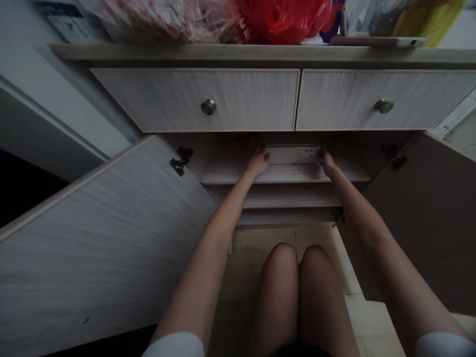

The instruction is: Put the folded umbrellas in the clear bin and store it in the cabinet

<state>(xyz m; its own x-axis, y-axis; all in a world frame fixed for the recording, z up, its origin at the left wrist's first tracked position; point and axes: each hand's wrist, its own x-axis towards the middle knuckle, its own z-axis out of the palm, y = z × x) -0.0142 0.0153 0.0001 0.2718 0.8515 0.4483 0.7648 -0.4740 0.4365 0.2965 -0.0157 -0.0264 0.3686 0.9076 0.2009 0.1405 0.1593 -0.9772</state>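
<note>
Inside the open cabinet, a white box (284,154) with a small printed label sits at the upper shelf (293,172). My left hand (259,161) grips the box's left end, fingers bent around it. At the opposite end, my right hand (326,161) holds the box's right side; its fingers are partly hidden and slightly blurred. Both arms reach forward between the two open doors. The back of the box and the depth of the shelf are in shadow.
The left door (122,238) and the right door (420,213) stand swung outward on either side. Two closed drawers with round knobs (208,106) are above the opening. On the countertop (193,51) lie a red plastic bag (286,20) and other bags. Lower shelves (290,196) lie below.
</note>
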